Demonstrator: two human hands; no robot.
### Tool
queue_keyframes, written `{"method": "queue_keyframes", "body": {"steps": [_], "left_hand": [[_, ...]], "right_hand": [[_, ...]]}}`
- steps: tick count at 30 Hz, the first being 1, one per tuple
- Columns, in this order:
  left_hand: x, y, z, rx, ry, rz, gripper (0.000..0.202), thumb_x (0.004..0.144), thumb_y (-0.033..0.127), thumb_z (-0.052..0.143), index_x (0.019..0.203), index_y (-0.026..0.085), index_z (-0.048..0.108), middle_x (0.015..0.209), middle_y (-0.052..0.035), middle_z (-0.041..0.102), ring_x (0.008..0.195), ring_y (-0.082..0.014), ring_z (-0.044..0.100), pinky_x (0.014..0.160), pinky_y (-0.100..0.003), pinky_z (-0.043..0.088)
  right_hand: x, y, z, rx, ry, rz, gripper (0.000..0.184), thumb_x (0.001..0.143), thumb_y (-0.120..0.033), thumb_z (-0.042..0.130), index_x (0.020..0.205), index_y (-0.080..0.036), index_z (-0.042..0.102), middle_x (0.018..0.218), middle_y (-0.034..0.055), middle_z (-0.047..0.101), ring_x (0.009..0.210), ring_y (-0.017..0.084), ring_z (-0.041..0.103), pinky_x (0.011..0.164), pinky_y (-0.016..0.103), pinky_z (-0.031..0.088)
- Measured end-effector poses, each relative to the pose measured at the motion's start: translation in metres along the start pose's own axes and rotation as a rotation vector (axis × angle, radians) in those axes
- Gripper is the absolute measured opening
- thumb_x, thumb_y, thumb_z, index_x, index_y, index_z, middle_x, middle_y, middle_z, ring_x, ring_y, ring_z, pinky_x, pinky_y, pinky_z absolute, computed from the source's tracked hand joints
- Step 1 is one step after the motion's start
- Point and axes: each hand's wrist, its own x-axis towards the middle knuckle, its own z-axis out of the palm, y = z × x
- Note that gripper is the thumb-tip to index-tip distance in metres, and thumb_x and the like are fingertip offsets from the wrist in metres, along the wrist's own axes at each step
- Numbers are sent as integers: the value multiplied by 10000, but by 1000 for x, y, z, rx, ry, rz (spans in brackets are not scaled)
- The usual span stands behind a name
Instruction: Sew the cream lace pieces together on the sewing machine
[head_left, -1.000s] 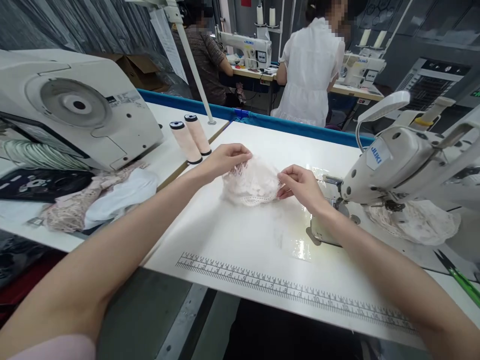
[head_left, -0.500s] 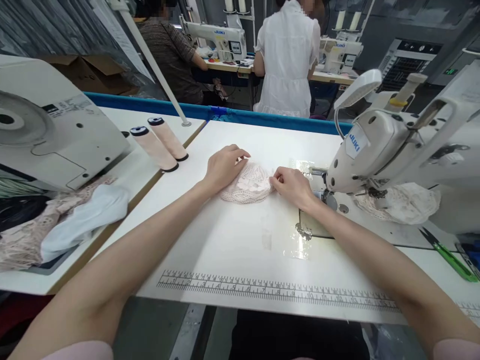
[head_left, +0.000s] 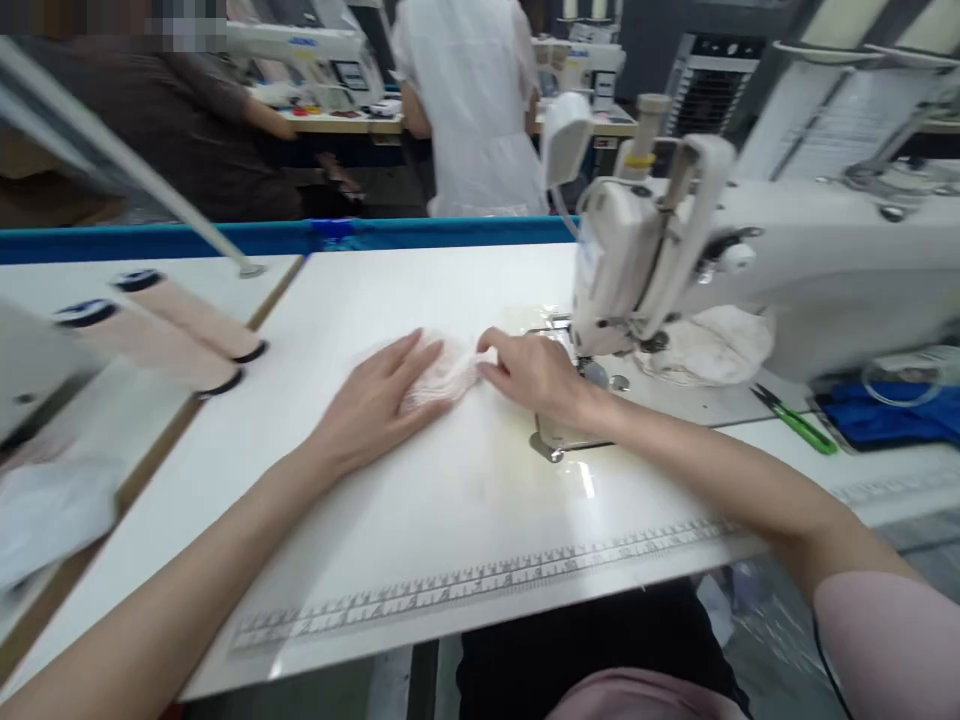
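A pale pink lace fabric piece (head_left: pixel 448 372) lies on the white table, partly covered by my hands and slightly blurred. My left hand (head_left: pixel 379 405) rests over its left part, fingers apart and stretched out. At the right end of the lace, my right hand (head_left: pixel 532 375) pinches the edge between thumb and index finger. Just beyond that hand stands a white sewing machine (head_left: pixel 622 255), its needle area close to my knuckles. More whitish lace fabric (head_left: pixel 712 345) lies under the machine's arm.
Two pink thread cones (head_left: pixel 184 315) lie to the left by the table seam. Green-handled snips (head_left: pixel 799 425) and a blue cloth (head_left: pixel 892 410) are at the right. A printed ruler (head_left: pixel 480 578) runs along the front edge. Two people sit beyond the blue rail (head_left: pixel 450 232).
The view has swung to the right, bringing more of the sewing machine into sight. My left hand has spread flatter over the lace; my right hand still pinches its right edge.
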Motion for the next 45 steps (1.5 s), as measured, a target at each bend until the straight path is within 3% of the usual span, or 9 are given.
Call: {"method": "queue_keyframes", "body": {"steps": [7, 13, 20, 24, 28, 31, 35, 41, 45], "left_hand": [[-3, 15, -1, 144, 46, 295, 513, 944, 436, 324, 1453, 370, 295, 1564, 52, 224, 1420, -317, 261, 1149, -556, 211], [2, 56, 2, 57, 235, 487, 495, 920, 354, 394, 1414, 388, 377, 1466, 75, 427, 1302, -310, 462, 1123, -506, 297], [33, 130, 13, 31, 280, 771, 344, 932, 313, 484, 1258, 238, 568, 1180, -14, 682, 1029, -235, 656, 893, -394, 474], [38, 157, 19, -94, 264, 697, 304, 922, 242, 510, 1209, 185, 595, 1159, -50, 686, 1044, -219, 641, 865, -357, 492], [35, 168, 31, -197, 261, 590, 491, 887, 251, 570, 1354, 147, 460, 1335, -120, 568, 1193, -260, 557, 940, -404, 499], [32, 169, 34, -444, 66, 465, 369, 884, 269, 548, 1250, 231, 563, 1362, -85, 548, 1264, -285, 499, 981, -479, 488], [31, 162, 22, -1052, -290, 115, 178, 901, 324, 532, 960, 252, 684, 993, -45, 717, 893, -200, 686, 721, -326, 592], [35, 159, 7, -1086, -418, -143, 306, 869, 428, 557, 683, 186, 581, 629, 26, 566, 548, -101, 546, 487, -211, 450], [36, 163, 8, -924, -375, -45, 295, 871, 420, 551, 704, 179, 576, 617, 46, 504, 513, -73, 444, 442, -194, 345]], "right_hand": [[-109, 42, -33, -209, 22, -341, 284, 963, -261, 379, 847, -205, 631, 635, -37, 639, 496, 93, 477, 452, 239, 246], [-146, 120, -73, -418, 343, -99, 163, 918, -230, 489, 886, -163, 634, 905, 51, 683, 818, 177, 596, 674, 308, 412], [-131, 149, -82, -451, 275, 121, 143, 906, -262, 504, 891, -163, 606, 949, 80, 640, 884, 222, 557, 730, 339, 370], [-133, 136, -90, -276, 242, 115, 129, 915, -173, 467, 854, -161, 580, 912, 73, 619, 862, 202, 542, 739, 338, 377], [-145, 100, -97, 468, -86, 47, 63, 912, -203, 532, 876, -164, 566, 918, 34, 609, 815, 128, 561, 727, 277, 448], [-154, 77, -90, 1140, -369, 124, 62, 867, -213, 610, 864, -177, 559, 854, -13, 604, 765, 83, 577, 708, 233, 484], [-162, 74, -77, 1643, -326, 439, 106, 888, -274, 594, 890, -178, 547, 781, -31, 620, 690, 69, 619, 687, 231, 533], [-163, 89, -83, 1224, -547, 492, 196, 898, -366, 588, 899, -170, 571, 753, 17, 678, 718, 137, 675, 706, 299, 567], [-140, 85, -87, 900, -293, 351, 316, 819, -377, 682, 1068, -213, 574, 1131, 60, 642, 635, 74, 624, 480, 182, 489]]}}
